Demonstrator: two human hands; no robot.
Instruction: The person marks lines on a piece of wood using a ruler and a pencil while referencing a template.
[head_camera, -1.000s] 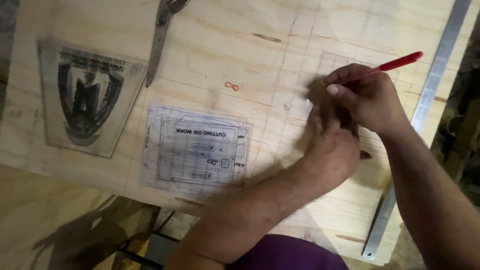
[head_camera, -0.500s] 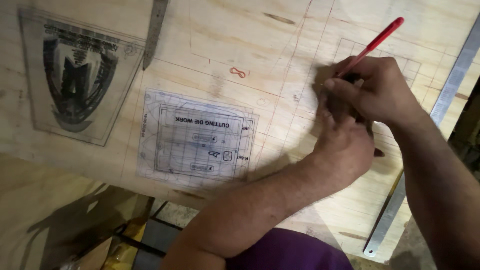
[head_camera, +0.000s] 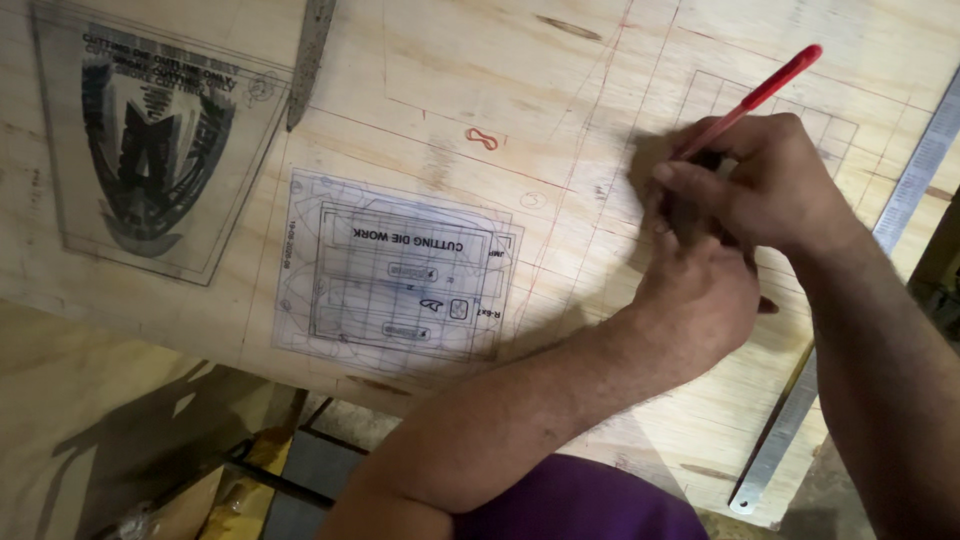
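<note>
Red pen (head_camera: 762, 92) pinched in right hand (head_camera: 762, 190); left hand (head_camera: 700, 300) flat on plywood (head_camera: 450, 100).

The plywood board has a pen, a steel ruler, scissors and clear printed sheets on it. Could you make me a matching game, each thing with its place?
Things:
1. red pen
2. steel ruler
3. scissors
4. rectangular clear sheet

Places:
A. along the board's right edge
B. top edge, blades pointing down
C. in the right hand
D. flat near the board's front edge

Pairs: 1-C, 2-A, 3-B, 4-D
</note>
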